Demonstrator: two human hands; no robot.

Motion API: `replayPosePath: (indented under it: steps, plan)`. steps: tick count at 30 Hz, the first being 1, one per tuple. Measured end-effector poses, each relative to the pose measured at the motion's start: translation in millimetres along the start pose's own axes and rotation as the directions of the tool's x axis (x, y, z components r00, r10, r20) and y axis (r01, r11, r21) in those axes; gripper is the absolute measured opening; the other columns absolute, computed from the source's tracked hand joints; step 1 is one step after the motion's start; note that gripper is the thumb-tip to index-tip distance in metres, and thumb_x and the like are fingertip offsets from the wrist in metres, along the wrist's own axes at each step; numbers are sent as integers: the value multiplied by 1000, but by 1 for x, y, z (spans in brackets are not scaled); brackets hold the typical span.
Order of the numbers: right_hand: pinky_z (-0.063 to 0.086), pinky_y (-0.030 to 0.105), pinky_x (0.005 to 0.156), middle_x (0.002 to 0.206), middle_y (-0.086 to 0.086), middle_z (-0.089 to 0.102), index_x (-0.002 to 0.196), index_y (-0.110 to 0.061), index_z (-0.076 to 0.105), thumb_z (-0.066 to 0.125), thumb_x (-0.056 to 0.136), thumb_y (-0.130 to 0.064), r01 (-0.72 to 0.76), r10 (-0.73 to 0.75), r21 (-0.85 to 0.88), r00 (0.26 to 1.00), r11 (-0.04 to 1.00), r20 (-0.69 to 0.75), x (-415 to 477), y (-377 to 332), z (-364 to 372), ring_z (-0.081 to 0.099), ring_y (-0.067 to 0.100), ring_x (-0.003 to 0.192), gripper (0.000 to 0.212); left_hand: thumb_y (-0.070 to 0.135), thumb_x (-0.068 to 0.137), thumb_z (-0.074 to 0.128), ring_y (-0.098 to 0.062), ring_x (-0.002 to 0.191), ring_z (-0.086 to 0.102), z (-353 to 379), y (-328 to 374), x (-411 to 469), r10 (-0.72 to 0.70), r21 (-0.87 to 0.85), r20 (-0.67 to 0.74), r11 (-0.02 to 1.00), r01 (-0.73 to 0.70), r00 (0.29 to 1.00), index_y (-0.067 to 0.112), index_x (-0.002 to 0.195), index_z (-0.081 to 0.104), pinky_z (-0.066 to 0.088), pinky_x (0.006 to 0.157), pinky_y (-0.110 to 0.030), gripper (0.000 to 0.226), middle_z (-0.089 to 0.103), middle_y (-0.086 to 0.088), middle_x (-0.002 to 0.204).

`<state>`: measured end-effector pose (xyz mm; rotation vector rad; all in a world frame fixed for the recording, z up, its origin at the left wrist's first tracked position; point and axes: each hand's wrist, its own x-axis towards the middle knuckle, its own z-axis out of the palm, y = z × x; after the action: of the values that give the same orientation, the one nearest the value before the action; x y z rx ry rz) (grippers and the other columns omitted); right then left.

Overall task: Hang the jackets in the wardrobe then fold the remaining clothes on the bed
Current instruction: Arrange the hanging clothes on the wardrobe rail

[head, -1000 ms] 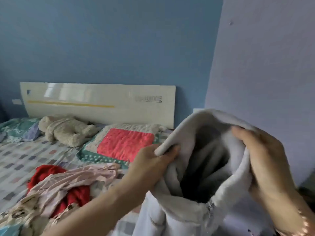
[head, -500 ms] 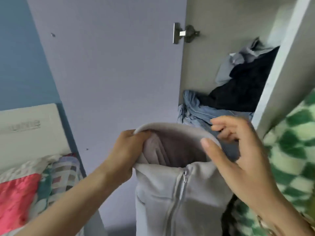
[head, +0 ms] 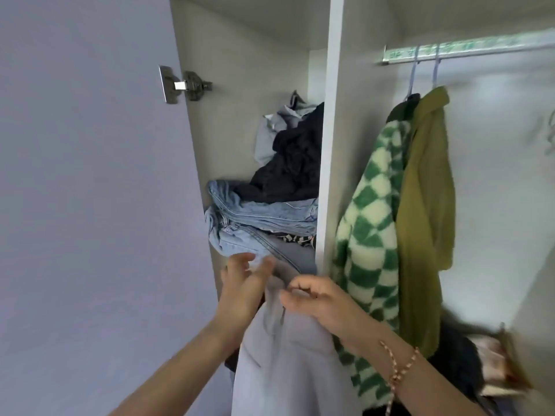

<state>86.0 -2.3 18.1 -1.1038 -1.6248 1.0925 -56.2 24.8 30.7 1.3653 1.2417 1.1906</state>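
Observation:
I stand at the open wardrobe (head: 327, 145). A pale grey zip-up jacket (head: 285, 355) hangs from my hands in front of the divider. My right hand (head: 318, 301) has its fingers curled into the bunched fabric at the jacket's top. My left hand (head: 243, 283) lies against the left side of that top, its fingers spread and blurred. On the right, a green-and-cream checked jacket (head: 369, 235) and an olive jacket (head: 423, 205) hang from the rail (head: 468, 51). The bed is out of view.
The wardrobe door (head: 90, 175) stands open on the left, hinge showing. The left compartment holds piled jeans (head: 261, 217) with dark clothes (head: 294, 163) on top. More rumpled clothes (head: 492, 364) lie at the bottom right, below the hanging jackets.
My view has swung right from the bed to the wardrobe. The hood I held open between both hands is now bunched in my right hand, and my left fingers have loosened.

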Motion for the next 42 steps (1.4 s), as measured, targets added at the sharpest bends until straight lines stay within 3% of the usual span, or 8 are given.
replayPosePath:
  steps: [3, 11, 15, 19, 24, 32, 35, 42]
  plan:
    - [41, 12, 54, 59, -3, 58, 64, -10, 56, 61, 88, -8, -103, 142, 255, 980, 961, -140, 0, 11, 7, 53, 4, 55, 24, 46, 86, 58, 0, 63, 48, 19, -20, -34, 274, 199, -111, 948, -249, 955, 13, 78, 49, 37, 63, -17, 35, 51, 5, 72]
    - [46, 22, 63, 65, 3, 58, 61, -11, 54, 54, 93, -14, -155, 211, 335, 967, 929, -139, -8, 39, 8, 54, 12, 60, 33, 46, 91, 47, -7, 50, 45, 24, -66, -26, -47, 320, 154, 947, -5, 987, 13, 67, 42, 37, 54, -20, 42, 50, 2, 58]
    - [45, 38, 61, 66, 17, 53, 72, 0, 54, 63, 83, -29, -215, 251, 374, 967, 902, -48, -5, 46, 7, 50, 26, 58, 32, 19, 97, 47, -3, 38, 46, 29, -65, -27, -141, 63, 253, 990, 129, 957, 9, 62, 46, 37, 43, -15, 36, 50, 6, 44]
    - [45, 32, 65, 58, 7, 52, 60, -11, 51, 58, 81, -60, -384, 385, 220, 922, 897, 40, -7, 48, 2, 49, 22, 57, 54, 9, 96, 49, -6, 42, 51, 38, -74, -29, -123, -120, 299, 979, 165, 946, 4, 63, 50, 43, 47, -17, 33, 52, 4, 44]
    - [47, 27, 77, 52, -4, 56, 41, -21, 51, 42, 96, -35, -546, 556, -109, 825, 831, 104, -14, 57, -1, 54, 13, 58, 57, 13, 91, 54, -6, 43, 52, 44, -85, -40, -128, -166, 350, 966, 196, 928, 3, 64, 52, 45, 48, -18, 29, 53, 3, 46]
    - [35, 26, 59, 77, 4, 49, 65, -20, 53, 46, 93, -28, -472, 456, -203, 881, 858, -123, -12, 59, -6, 45, 17, 72, 31, 29, 88, 50, -1, 38, 33, 39, -92, -47, -65, -52, 342, 995, 88, 937, 12, 64, 53, 28, 42, -11, 30, 40, 7, 42]
    - [30, 26, 60, 62, -5, 43, 38, -19, 39, 54, 91, -28, -430, 404, -172, 899, 886, -168, -19, 54, -9, 38, 8, 60, 56, 34, 75, 47, -2, 37, 30, 41, -89, -53, -54, -129, 345, 986, 104, 937, 10, 64, 52, 26, 41, -12, 27, 38, 7, 41]
    - [27, 18, 49, 40, -12, 28, 49, -18, 31, 55, 92, -22, -343, 321, -68, 921, 937, -222, -29, 48, -6, 27, 4, 41, 50, 35, 76, 50, -2, 45, 42, 45, -99, -60, 96, -179, 299, 983, -43, 949, 10, 61, 55, 35, 52, -11, 29, 47, 3, 44]
